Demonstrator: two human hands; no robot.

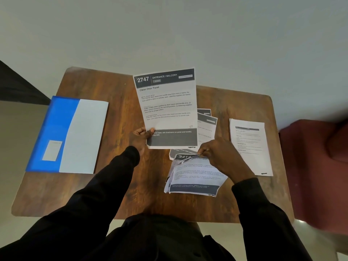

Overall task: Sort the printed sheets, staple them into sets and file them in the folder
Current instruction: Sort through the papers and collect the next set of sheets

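- Left hand (140, 137) pinches the flat printed sheet (165, 108), raised above the wooden table (116, 102).
- Right hand (219, 153) pinches a crumpled stack (194, 178) corner.
- Glossy blue folder (66, 134) lies left.

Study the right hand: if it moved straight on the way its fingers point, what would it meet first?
Probably the lower edge of the 2747 sheet, held up by the left hand, just ahead of the right hand pinching the 3414 sheet. Depth is unclear; it might pass beneath.
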